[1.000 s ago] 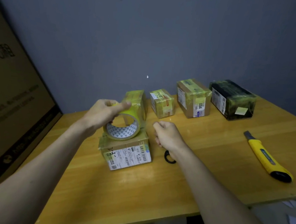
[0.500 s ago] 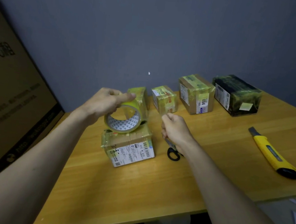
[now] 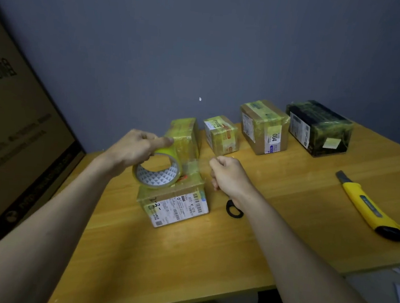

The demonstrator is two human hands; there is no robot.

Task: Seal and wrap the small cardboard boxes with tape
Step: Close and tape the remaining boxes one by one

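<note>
My left hand (image 3: 135,148) grips a roll of clear yellowish tape (image 3: 158,170) just above a small cardboard box (image 3: 176,204) with a white shipping label on its front. My right hand (image 3: 228,176), to the right of the roll, pinches the free end of the tape, and a clear strip (image 3: 196,163) stretches between roll and fingers over the box. Another taped box (image 3: 186,134) stands right behind the roll.
Three wrapped boxes line the back of the wooden table (image 3: 288,189): a small one (image 3: 221,134), a taller one marked 004 (image 3: 265,127), a black one (image 3: 318,128). Scissors (image 3: 233,209) lie under my right wrist. A yellow utility knife (image 3: 369,208) lies right. A big carton (image 3: 12,133) leans left.
My right hand has risen from the table beside the scissors and pulled the tape end rightward, away from the roll. The left hand keeps the roll above the box.
</note>
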